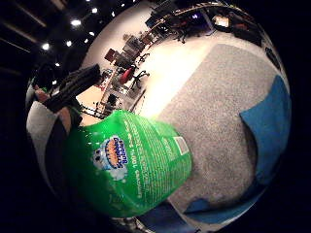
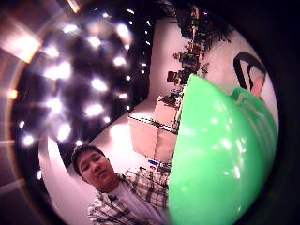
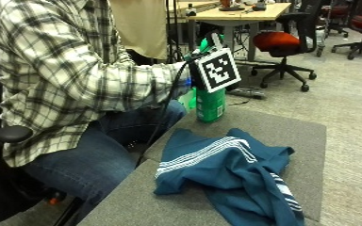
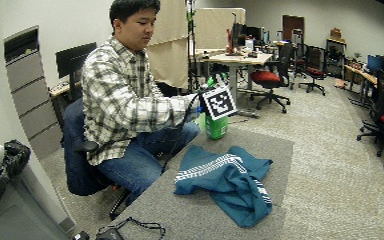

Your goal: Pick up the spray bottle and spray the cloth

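Above the far end of the grey table [image 3: 294, 136], the gloved right hand [image 3: 196, 77] grips the green spray bottle [image 3: 209, 104], fingers curled around its neck. The bottle hangs upright, near the crumpled blue cloth [image 3: 231, 169] with white stripes lying on the table.

Even office light, ceiling-lamp glare, curved palm views, dark rims

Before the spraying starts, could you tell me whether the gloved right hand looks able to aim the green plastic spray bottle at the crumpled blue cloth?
Probably yes: the right hand holds the green spray bottle upright beside the blue cloth, with nothing between them.
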